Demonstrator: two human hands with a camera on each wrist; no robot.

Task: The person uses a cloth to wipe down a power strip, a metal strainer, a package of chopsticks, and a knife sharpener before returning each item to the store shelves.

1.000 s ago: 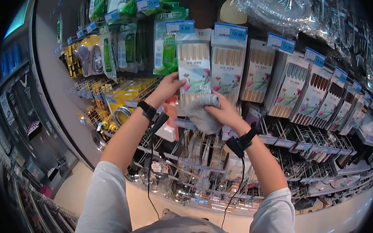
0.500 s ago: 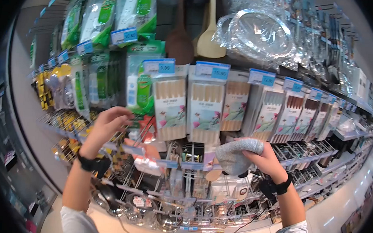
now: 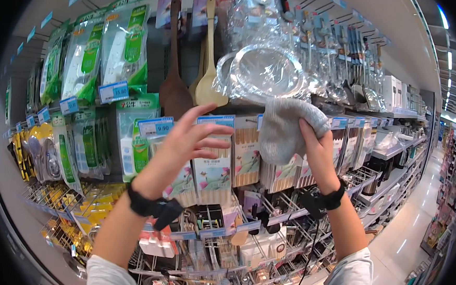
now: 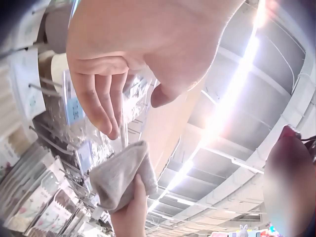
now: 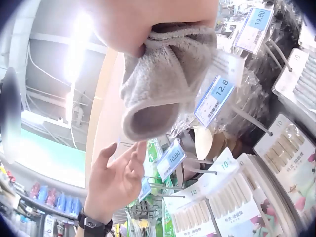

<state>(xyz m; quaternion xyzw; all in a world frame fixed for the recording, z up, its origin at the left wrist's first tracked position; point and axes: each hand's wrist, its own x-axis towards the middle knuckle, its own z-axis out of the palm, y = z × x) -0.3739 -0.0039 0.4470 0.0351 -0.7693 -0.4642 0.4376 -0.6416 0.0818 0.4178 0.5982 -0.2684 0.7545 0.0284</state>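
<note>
A grey cloth [image 3: 286,130] is pinched between the thumb and fingers of my right hand [image 3: 318,153], in front of the hanging chopstick packs [image 3: 211,175]. My left hand [image 3: 178,147] is raised with spread fingers and holds nothing, before the 9.90 price tag [image 3: 156,127] and below the wooden spoons [image 3: 174,95]. In the left wrist view the cloth [image 4: 121,177] is below the left fingertips, apart from them. The right wrist view shows the cloth [image 5: 158,84] folded, with an open end towards the left palm [image 5: 116,182].
Green-and-white packages [image 3: 125,42] hang at the upper left. Plastic-wrapped rings [image 3: 268,72] and metal utensils hang above the cloth. Wire baskets [image 3: 72,206] and lower shelves jut out below. An aisle floor [image 3: 411,221] runs along the right.
Both hands have risen from the chopstick packs, the left letting go of a pack and spreading its fingers. The cloth has moved up with my right hand. The view has shifted up and right.
</note>
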